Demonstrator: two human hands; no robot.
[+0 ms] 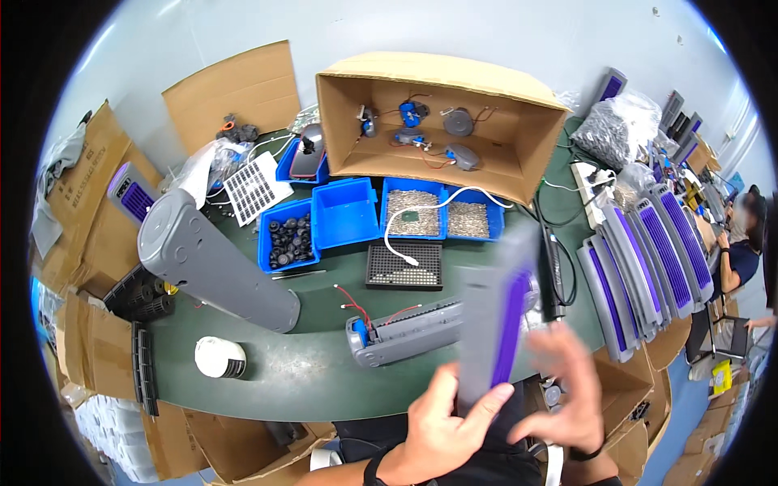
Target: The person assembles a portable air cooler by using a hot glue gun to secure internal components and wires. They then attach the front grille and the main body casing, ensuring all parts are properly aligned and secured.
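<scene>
My left hand (447, 428) grips the lower end of a long grey panel with a purple grille (509, 324). The panel stands nearly upright and is blurred by motion. To its right is my right hand (567, 397), fingers apart and smeared, holding nothing that I can see. Behind the panel, a long grey housing (405, 336) lies on the green table (324, 377); red wires rise from its left end. The panel hides the housing's right end.
Blue bins (344, 212) hold screws and black parts behind a black grid tray (404, 266). A cardboard box (442, 69) holds small motors. A grey tower (219, 267) and a white tub (220, 357) are left; stacked purple-grey panels (648, 263) are right. A person (741, 251) sits far right.
</scene>
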